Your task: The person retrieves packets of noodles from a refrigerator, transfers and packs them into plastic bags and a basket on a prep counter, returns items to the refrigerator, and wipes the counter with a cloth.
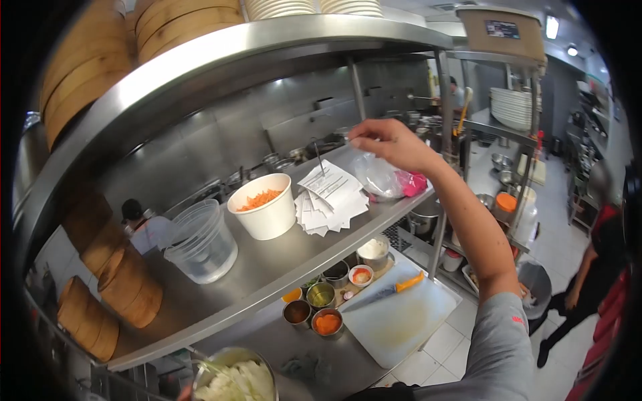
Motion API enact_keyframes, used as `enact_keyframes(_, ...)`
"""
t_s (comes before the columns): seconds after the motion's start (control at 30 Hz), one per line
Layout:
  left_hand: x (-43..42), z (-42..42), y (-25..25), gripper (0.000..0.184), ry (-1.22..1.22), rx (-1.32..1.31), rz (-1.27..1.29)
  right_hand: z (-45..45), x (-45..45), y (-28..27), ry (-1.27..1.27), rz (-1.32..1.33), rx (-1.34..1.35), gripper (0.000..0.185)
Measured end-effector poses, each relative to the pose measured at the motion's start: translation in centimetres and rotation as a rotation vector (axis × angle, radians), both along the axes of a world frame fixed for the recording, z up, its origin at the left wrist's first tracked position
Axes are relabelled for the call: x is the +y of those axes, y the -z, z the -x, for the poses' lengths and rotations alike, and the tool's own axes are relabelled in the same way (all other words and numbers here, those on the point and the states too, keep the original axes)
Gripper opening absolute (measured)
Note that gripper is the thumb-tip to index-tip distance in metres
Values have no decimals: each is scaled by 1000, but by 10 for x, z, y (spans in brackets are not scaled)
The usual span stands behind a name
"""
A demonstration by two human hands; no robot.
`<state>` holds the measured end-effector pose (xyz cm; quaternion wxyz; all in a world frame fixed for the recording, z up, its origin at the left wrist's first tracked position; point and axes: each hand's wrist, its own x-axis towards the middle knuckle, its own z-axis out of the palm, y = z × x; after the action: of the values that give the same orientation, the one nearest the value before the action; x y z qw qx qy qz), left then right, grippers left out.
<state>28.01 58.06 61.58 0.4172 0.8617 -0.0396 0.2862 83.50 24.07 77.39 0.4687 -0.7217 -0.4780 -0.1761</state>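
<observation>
My right hand (pixel 396 144) reaches over the steel shelf, fingers pinched together just above a clear plastic bag (pixel 376 175) with a pink part. Whether the fingertips grip the bag's top or something small is unclear. Beside it, a stack of paper slips (pixel 329 197) sits on a metal spike. Farther left are a white paper tub (pixel 266 217) of shredded orange food and a clear plastic container (pixel 204 244). Low in view, a metal bowl (pixel 273 381) holds pale chopped vegetables. A sliver of my left hand (pixel 184 394) grips its left edge; most of that hand is hidden.
Under the shelf, a cutting board (pixel 394 324) carries a knife (pixel 384 292) with an orange handle. Small metal containers (pixel 297 313) of ingredients stand beside it. Bamboo steamers (pixel 130 287) fill the shelf's left end. One person (pixel 588 267) stands at right, another (pixel 144 224) beyond the shelf.
</observation>
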Motion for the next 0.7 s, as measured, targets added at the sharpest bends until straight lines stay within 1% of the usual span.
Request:
enact_keyframes(0.03,-6,5,-9,61,-92,15,-62,-4,12,-3,-48,17,-23,24)
enact_keyframes(0.07,-17,3,-21,57,-122,-18,-89,-7,23,-4,-95,36,-43,25)
enact_keyframes(0.1,-28,-5,-38,54,-150,-50,-118,-15,37,-6,-107,-126,-166,21)
enact_keyframes(0.13,-36,-11,-51,50,-174,-85,-147,-3,44,-16,-100,-201,-239,22)
enact_keyframes(0.2,-26,-10,-58,38,-356,-179,-133,29,53,-36,-79,-349,-392,23)
enact_keyframes(0.27,-10,0,-62,31,-544,-268,-120,52,82,-30,-188,-181,-749,24)
enact_keyframes(0.33,-105,-62,-125,37,-668,-372,36,73,111,-9,-113,190,-909,33)
enact_keyframes(0.37,-100,-56,-137,39,-613,-296,44,79,125,-7,-84,457,-836,34)
enact_keyframes(0.4,-102,-58,-146,45,-487,-335,25,83,138,-8,-56,723,-769,35)
enact_keyframes(0.43,-106,-60,-153,51,-424,-317,-47,83,147,-9,-55,720,-741,34)
enact_keyframes(0.47,-111,-66,-157,56,-425,-316,-31,80,155,-11,-49,718,-718,34)
enact_keyframes(0.53,-117,-76,-157,57,-487,-360,-99,72,161,-26,-51,678,-694,33)
enact_keyframes(0.57,-120,-75,-158,53,-517,-305,-90,65,158,-33,-61,645,-688,33)
enact_keyframes(0.6,-122,-75,-157,50,-541,-248,-79,66,143,-43,-121,530,-687,32)
enact_keyframes(0.63,-123,-82,-153,40,-449,-279,-56,70,129,-59,-131,517,-647,31)
enact_keyframes(0.67,-126,-84,-151,38,-465,-231,-20,63,121,-67,-196,400,-678,31)
enact_keyframes(0.7,-135,-92,-151,38,-433,-231,-3,67,106,-78,-251,341,-614,32)
